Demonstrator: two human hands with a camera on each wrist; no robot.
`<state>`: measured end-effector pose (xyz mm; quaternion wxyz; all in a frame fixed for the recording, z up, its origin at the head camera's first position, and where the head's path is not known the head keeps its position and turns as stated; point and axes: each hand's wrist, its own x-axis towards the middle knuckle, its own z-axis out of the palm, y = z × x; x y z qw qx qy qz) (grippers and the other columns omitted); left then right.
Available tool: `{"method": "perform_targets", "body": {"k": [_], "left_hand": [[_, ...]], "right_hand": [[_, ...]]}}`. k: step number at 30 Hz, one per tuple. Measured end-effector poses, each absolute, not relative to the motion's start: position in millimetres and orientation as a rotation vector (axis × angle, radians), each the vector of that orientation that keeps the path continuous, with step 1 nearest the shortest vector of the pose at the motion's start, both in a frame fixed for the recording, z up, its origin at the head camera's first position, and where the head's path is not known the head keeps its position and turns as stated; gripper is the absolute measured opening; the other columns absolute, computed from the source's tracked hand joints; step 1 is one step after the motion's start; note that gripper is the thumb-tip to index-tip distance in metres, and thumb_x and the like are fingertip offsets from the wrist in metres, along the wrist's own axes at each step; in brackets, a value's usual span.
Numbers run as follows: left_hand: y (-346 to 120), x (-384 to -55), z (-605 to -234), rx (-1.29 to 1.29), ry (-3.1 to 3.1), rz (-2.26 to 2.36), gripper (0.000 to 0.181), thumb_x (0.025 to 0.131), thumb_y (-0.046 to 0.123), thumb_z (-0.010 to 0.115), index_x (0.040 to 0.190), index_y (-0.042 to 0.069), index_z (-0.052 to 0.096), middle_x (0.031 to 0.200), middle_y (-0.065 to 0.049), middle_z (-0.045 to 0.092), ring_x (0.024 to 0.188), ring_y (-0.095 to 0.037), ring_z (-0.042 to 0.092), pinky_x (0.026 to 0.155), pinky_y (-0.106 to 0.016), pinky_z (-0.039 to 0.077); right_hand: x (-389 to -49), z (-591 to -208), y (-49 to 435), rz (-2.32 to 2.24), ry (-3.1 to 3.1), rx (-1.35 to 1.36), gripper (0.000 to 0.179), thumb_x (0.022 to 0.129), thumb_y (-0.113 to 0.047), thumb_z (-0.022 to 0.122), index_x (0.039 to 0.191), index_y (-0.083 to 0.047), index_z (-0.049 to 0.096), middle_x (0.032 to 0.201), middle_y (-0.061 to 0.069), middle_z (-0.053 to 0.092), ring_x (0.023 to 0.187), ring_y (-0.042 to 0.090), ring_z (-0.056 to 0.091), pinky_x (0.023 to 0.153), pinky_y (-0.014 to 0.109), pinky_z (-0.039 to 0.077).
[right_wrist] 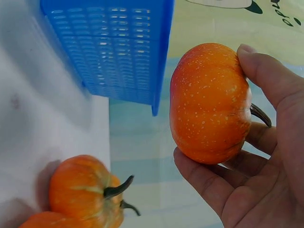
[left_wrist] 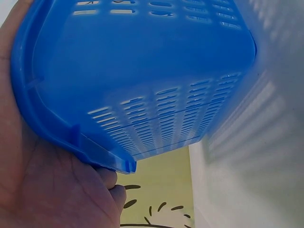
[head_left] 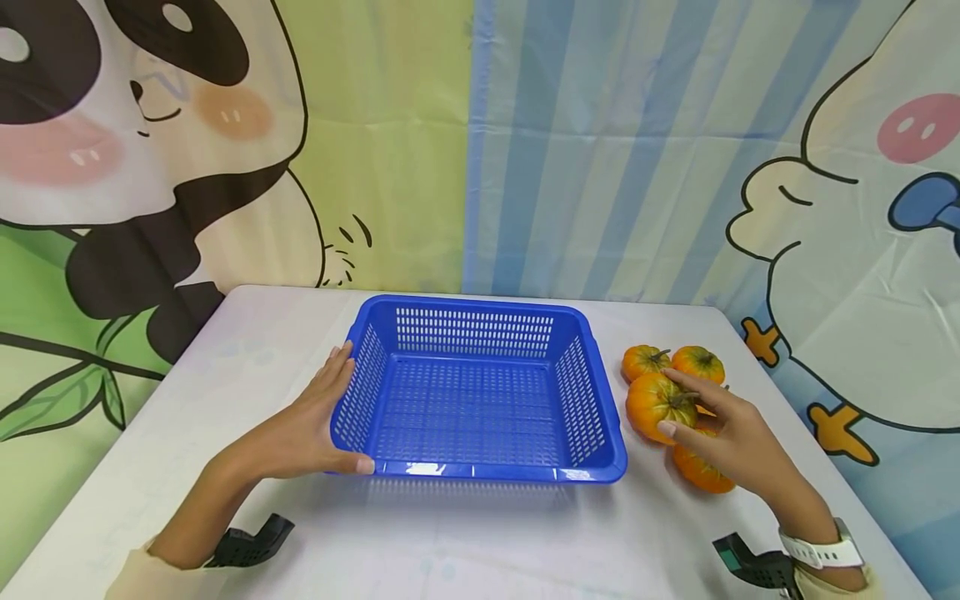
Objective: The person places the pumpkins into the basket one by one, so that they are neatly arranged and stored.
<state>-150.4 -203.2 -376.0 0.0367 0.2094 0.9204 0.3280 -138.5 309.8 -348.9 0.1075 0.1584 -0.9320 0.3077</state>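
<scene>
An orange pumpkin [head_left: 656, 405] with a dark stem is pinched between the thumb and fingers of my right hand [head_left: 726, 429]. In the right wrist view this pumpkin [right_wrist: 209, 104] hangs above the others, its stem pointing toward the palm. Several small pumpkins [head_left: 701, 467] lie around and beneath it on the table, partly hidden by the hand. My left hand [head_left: 315, 421] rests against the left side of a blue plastic basket [head_left: 480, 472], thumb on the near corner. In the left wrist view the palm [left_wrist: 57, 185] lies along the basket's rim [left_wrist: 35, 109], fingers straight along its outer side.
The basket stands in the middle of a white table [head_left: 420, 542], its perforated floor bare. Two smaller pumpkins [head_left: 697, 362] sit toward the back right. A printed curtain [head_left: 600, 150] hangs right behind the table's far edge.
</scene>
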Motion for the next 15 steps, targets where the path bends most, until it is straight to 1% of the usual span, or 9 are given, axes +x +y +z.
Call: {"method": "perform_targets", "body": {"k": [2,5,8,11,12,15], "left_hand": [[-203.2,-150.5,-376.4,0.639,2.826,1.007,0.136,0.063,0.054,0.084,0.154,-0.001,-0.001,0.162,-0.01,-0.012,0.146,-0.032,-0.013,0.105,-0.072,0.014],[-203.2,-150.7,-377.1,0.636,2.825,1.01,0.136,0.063,0.054,0.084,0.154,0.0,-0.001,0.162,-0.009,-0.012,0.146,-0.031,-0.013,0.105,-0.072,0.014],[-203.3,-150.9,-377.8,0.632,2.824,1.009,0.136,0.063,0.054,0.084,0.154,0.0,-0.001,0.162,-0.008,-0.013,0.146,-0.03,-0.013,0.106,-0.071,0.013],[-203.3,-150.6,-377.5,0.634,2.823,1.012,0.135,0.063,0.054,0.084,0.154,0.0,-0.001,0.162,-0.009,-0.013,0.146,-0.031,-0.013,0.105,-0.072,0.013],[-203.2,-150.6,-377.2,0.633,2.824,1.012,0.135,0.063,0.054,0.084,0.154,0.0,-0.001,0.162,-0.008,-0.013,0.146,-0.031,-0.013,0.105,-0.071,0.013],[-202.6,-150.5,-376.6,0.636,2.826,1.014,0.135,0.063,0.054,0.084,0.154,0.0,0.0,0.162,-0.009,-0.012,0.146,-0.031,-0.013,0.105,-0.072,0.013]], "right_hand": [[-139.8,-346.1,308.1,0.902,-2.734,0.489,0.061,0.085,-0.016,0.077,0.141,-0.008,0.052,0.135,0.021,0.053,0.111,0.04,0.056,0.084,0.033,0.054],[-141.1,-341.8,303.9,0.885,-2.729,0.516,0.063,0.085,-0.015,0.077,0.141,-0.01,0.051,0.135,0.021,0.053,0.112,0.04,0.056,0.084,0.049,0.05],[-142.4,-337.4,298.5,0.885,-2.729,0.536,0.063,0.084,-0.017,0.078,0.142,-0.011,0.052,0.136,0.021,0.052,0.113,0.041,0.056,0.084,0.053,0.049],[-145.0,-333.6,292.8,0.899,-2.724,0.563,0.063,0.084,-0.018,0.078,0.141,-0.011,0.052,0.137,0.021,0.052,0.112,0.039,0.056,0.084,0.053,0.051],[-146.4,-332.7,291.1,0.898,-2.724,0.571,0.063,0.085,-0.019,0.078,0.141,-0.012,0.052,0.137,0.019,0.052,0.112,0.038,0.056,0.084,0.049,0.053],[-151.5,-330.3,286.1,0.925,-2.715,0.615,0.062,0.085,-0.02,0.077,0.141,-0.011,0.052,0.137,0.016,0.053,0.111,0.034,0.057,0.085,0.045,0.053]]}}
